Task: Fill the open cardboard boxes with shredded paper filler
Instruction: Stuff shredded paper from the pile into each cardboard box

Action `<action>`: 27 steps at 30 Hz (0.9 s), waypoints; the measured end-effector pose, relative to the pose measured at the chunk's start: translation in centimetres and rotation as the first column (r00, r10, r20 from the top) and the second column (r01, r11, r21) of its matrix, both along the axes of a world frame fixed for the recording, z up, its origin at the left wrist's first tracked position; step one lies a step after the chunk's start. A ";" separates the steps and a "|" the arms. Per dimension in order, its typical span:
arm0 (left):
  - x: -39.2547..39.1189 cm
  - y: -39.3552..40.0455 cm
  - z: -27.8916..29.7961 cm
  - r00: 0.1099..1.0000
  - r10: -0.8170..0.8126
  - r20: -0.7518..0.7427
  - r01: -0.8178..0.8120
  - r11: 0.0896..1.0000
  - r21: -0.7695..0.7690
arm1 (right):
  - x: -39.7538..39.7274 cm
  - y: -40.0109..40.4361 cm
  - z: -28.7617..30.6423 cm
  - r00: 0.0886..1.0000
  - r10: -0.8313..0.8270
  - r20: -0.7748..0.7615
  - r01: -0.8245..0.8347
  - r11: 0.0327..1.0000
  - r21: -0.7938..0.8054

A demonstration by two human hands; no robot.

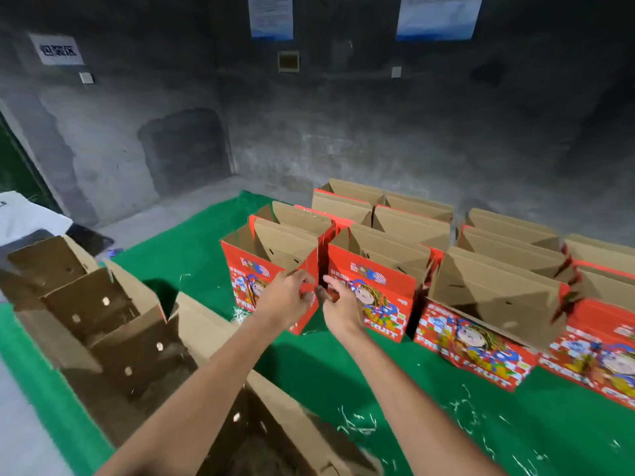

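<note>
Several open red fruit boxes with brown cardboard insides stand in rows on a green mat (pixel 192 242). My left hand (pixel 287 298) pinches the right front corner flap of the leftmost front box (pixel 245 269). Just to its right, my right hand (pixel 340 305) curls its fingers on the left front corner of the neighbouring box (pixel 381 297). The two boxes stand close together with a narrow dark gap between them. No filler shows inside the boxes I can see into. Loose white shredded paper strands (pixel 357 424) lie on the mat, with a small clump (pixel 238 316) beside the left box.
A large brown carton (pixel 103 304) with open flaps and punched holes sits at my left, and another (pixel 292 424) lies under my forearms. More red boxes (pixel 481 341) run off to the right. A grey concrete wall (pixel 343 139) stands behind; a white bundle (pixel 24 214) lies far left.
</note>
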State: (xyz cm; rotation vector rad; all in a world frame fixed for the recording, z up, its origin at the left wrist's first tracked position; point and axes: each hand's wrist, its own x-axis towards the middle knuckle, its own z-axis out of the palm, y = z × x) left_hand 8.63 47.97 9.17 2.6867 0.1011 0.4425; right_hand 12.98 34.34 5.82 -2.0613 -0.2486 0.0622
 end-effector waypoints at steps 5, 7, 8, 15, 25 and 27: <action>8.2 6.1 -1.9 0.976 0.059 -0.209 0.023 0.928 0.371 | 8.1 5.7 -2.5 0.996 -0.010 -0.083 0.005 0.998 -0.066; 10.5 7.8 -2.7 0.947 0.087 -0.310 0.070 0.884 0.462 | 10.2 7.1 -3.6 0.993 -0.025 -0.113 0.015 0.996 -0.092; 11.4 8.6 -3.2 0.927 0.099 -0.362 0.098 0.867 0.488 | 11.1 7.8 -4.2 0.990 -0.028 -0.138 0.015 0.996 -0.089; 14.6 9.8 -5.4 0.903 0.062 -0.425 0.168 0.861 0.481 | 13.7 9.9 -7.7 0.960 -0.086 -0.266 0.029 0.977 -0.212; 7.6 -2.6 -4.2 0.848 -0.214 -0.484 0.435 0.802 0.408 | 8.5 -0.9 -5.4 0.886 -0.290 -0.363 0.250 0.956 -0.152; 5.7 -7.2 -3.6 0.830 -0.271 -0.488 0.470 0.811 0.348 | 7.1 -5.3 -4.9 0.859 -0.329 -0.391 0.281 0.943 -0.178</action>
